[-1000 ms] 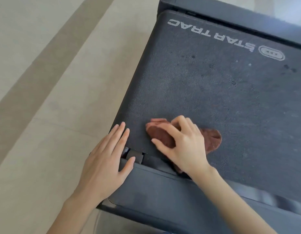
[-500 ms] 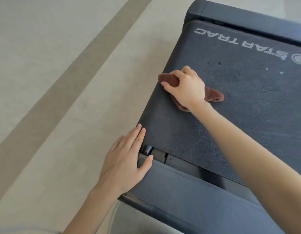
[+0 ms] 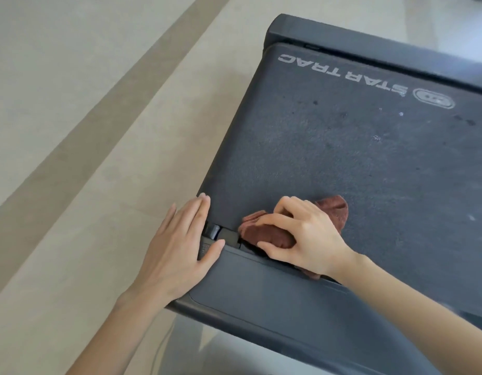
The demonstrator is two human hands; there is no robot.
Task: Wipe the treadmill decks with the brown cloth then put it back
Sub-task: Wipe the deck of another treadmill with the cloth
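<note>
Mid-wipe — our right hand (image 3: 304, 234) grips the bunched brown cloth (image 3: 264, 232) on the treadmill deck (image 3: 342, 158); left hand (image 3: 177, 247) flat alongside. Next, probably: push beyond the knuckles.

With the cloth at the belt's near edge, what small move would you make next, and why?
Probably slide the brown cloth toward the logo. The right hand grips it at the near corner of the belt, specks dot it beyond, and the left hand rests on the frame.
</note>
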